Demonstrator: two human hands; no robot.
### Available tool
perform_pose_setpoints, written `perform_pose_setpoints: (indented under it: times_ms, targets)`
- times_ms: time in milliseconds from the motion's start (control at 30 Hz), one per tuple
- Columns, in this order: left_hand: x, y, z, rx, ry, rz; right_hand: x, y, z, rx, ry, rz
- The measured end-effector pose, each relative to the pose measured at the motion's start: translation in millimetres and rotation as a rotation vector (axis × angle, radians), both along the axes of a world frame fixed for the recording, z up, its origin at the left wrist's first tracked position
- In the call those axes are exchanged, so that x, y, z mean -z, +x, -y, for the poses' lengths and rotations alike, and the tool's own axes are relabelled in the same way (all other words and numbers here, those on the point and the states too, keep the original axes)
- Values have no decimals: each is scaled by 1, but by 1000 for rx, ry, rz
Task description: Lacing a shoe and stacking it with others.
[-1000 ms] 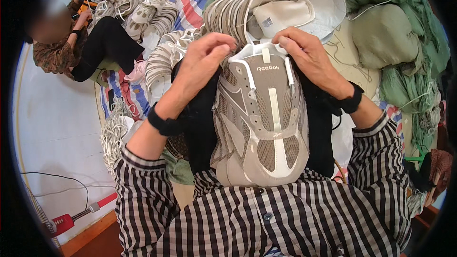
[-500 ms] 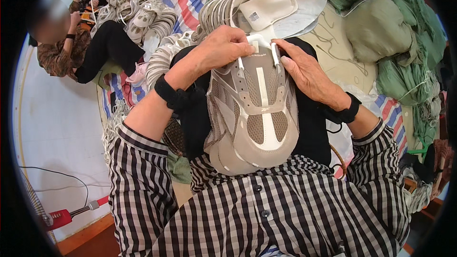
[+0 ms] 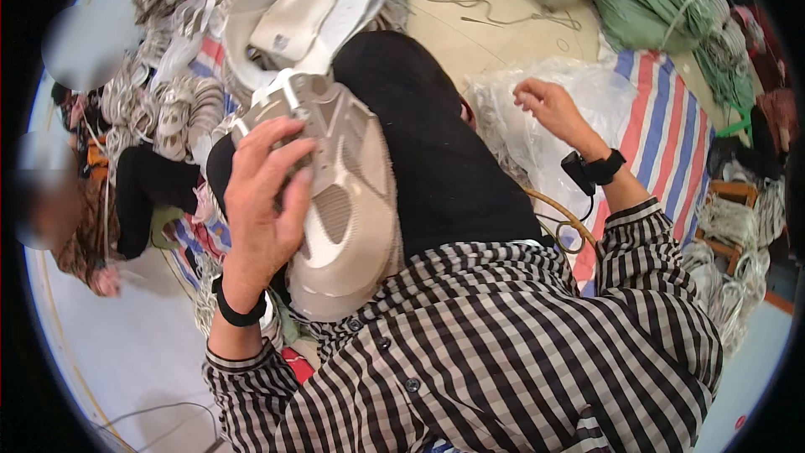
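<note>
Left hand (image 3: 262,201) grips beige shoe upper (image 3: 344,201); right hand (image 3: 549,105) over clear plastic bag (image 3: 524,138)

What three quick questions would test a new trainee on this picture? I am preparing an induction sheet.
1. True or false: the left hand grips the beige shoe upper.
2. What does the right hand reach over: A) clear plastic bag, B) striped mat, C) green cords?
3. Fill in: the shoe upper rests on the person's ____ lap.

Key: 1 true; 2 A; 3 black-clothed.
</note>
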State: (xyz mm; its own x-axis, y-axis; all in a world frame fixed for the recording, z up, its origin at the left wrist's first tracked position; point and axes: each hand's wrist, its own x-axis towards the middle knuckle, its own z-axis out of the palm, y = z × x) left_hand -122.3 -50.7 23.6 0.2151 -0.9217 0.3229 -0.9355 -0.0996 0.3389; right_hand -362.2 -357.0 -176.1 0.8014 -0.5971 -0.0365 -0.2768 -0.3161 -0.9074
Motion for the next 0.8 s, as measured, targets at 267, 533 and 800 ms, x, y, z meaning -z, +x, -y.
perform_pose_setpoints:
  times_ms: [267, 533, 800]
  targets:
    - [24, -5, 6, -155, -78, -126, 123, -112, -47, 112, -91, -482]
    - [36, 1, 2, -185, -96, -128, 42, -162, -24, 906, -126, 210]
    - [43, -3, -2, -216, -135, -200, 221, -197, 9, 556, 303, -424]
